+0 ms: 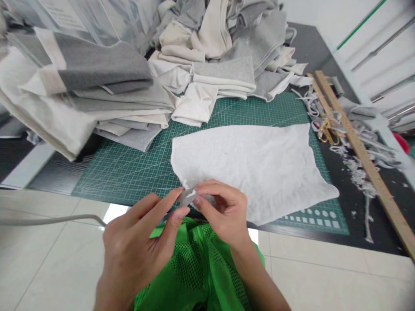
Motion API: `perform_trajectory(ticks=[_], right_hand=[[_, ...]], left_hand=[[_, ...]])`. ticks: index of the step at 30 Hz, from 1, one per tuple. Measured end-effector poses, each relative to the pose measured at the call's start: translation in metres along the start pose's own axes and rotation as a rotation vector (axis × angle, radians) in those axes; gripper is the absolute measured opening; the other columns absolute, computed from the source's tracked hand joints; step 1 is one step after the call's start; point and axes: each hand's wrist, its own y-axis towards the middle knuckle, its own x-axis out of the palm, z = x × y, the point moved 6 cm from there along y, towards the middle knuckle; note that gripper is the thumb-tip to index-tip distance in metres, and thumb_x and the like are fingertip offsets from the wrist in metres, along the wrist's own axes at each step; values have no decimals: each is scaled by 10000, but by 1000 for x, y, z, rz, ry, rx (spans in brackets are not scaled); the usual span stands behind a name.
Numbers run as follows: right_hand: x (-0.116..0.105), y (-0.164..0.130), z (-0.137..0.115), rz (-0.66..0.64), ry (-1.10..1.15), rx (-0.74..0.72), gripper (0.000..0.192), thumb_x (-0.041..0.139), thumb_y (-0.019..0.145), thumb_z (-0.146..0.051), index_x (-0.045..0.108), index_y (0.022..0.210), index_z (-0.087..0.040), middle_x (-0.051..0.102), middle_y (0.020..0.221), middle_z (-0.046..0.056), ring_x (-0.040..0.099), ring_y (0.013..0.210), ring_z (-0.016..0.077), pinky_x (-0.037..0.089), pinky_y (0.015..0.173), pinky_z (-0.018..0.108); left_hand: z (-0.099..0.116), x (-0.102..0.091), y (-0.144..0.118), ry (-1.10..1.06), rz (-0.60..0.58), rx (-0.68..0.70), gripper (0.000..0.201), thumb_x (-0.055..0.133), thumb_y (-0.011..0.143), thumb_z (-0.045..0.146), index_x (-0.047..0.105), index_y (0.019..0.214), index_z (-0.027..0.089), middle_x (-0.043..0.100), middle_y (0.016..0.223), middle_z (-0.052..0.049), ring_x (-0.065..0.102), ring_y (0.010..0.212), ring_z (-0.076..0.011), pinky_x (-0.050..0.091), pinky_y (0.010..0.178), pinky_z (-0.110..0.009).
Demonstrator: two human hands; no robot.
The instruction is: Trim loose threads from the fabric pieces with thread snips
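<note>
Both hands meet at the near edge of the desk (353,203), just over the near corner of a white cloth (256,166). The left hand (139,246) and the right hand (223,211) are each pinched shut on a small grey scrap (188,196), thumb and forefinger pressed to it from either side. The scrap sits at the cloth's frayed near-left corner; whether it is joined to the cloth or only lies against it cannot be told.

The white cloth lies flat and spread on a green cutting mat (129,168), its right end reaching over the mat's printed scale marks. Below the hands, a green mesh garment (197,268) covers the person's lap, and pale floor tiles (340,276) show to both sides.

Behind the cloth the mat is crowded. To the left, a stack of folded cloth (103,90) in grey and cream leans out over the mat's left part. At the back, a loose heap of cloth (223,39) in the same colours spills forward, with one folded white piece (196,106) nearest the spread cloth but apart from it.

On the right, a long wooden ruler (359,151) lies slantwise along the dark desk. Scissors (327,129) with gold handles lie just left of it, among thin trimmings (356,168) strewn over that side. A grey cable (48,221) runs along the floor on the left.
</note>
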Motion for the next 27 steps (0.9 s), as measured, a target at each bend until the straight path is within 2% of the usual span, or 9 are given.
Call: perform_trajectory(ticks=[8,14,19,27], right_hand=[[0,0,-1,4,-1,-14,171,730,832,-95,797,904,-235,769,837,38,706,768,169,562,703,314],[0,2,-3,11,-17,-15,148,730,825,-90,794,874,-214,772,821,48,714,757,173,568,689,314],[0,1,-4,13,-12,-36,163,737,818,-74,793,871,-218,780,834,42,718,776,164,574,708,305],[0,0,-1,4,-7,5,145,741,829,-96,793,879,-222,764,825,39,711,773,172,566,707,314]], left_hand=[[-1,1,-2,-58,3,-10,289,693,927,260,688,1212,209,722,921,-24,685,699,-103,482,593,-253],[-2,2,0,-153,-12,-91,229,671,942,271,715,1163,228,734,933,-12,698,740,-92,510,617,-220],[-7,4,1,-264,-70,-180,202,661,946,282,730,1134,255,748,961,-4,705,760,-92,531,625,-208],[-4,4,2,-186,-40,-139,208,664,944,269,719,1143,245,747,969,-6,715,795,-99,541,658,-210]])
